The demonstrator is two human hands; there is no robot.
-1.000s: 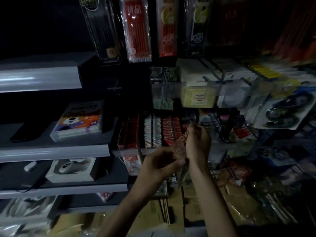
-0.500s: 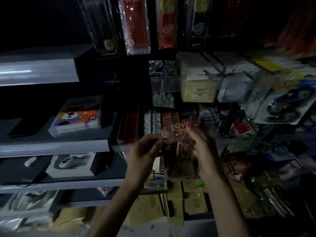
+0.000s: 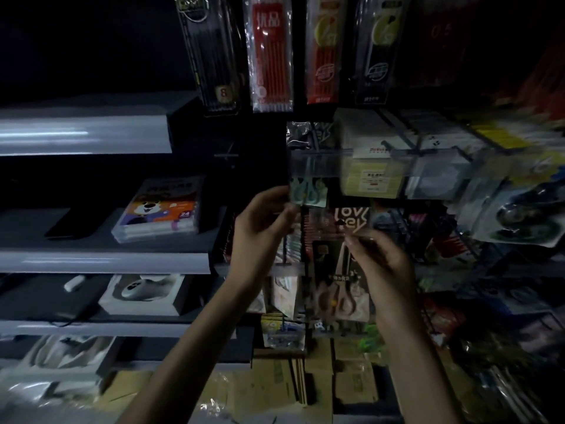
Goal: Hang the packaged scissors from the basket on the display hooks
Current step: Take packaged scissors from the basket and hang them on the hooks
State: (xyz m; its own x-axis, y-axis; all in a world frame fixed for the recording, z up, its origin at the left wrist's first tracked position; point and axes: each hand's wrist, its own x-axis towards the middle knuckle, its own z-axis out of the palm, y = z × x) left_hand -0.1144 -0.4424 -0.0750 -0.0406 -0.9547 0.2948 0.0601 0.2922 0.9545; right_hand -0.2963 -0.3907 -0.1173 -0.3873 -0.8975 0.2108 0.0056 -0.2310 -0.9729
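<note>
Right hand (image 3: 382, 261) pinching packaged scissors (image 3: 336, 289) near the top, left hand (image 3: 260, 231) curled beside hanging teal pack (image 3: 308, 192), grasp unclear, shelves (image 3: 104, 261) left

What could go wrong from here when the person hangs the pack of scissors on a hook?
1. The right hand pinches the scissors pack only near its top, so the long pack may swing or slip out.
2. The shelf area is dark and no hook tip is clearly visible, so the hang hole may miss the hook.
3. The left hand is at the edge of a hanging teal pack and could knock it off.
</note>
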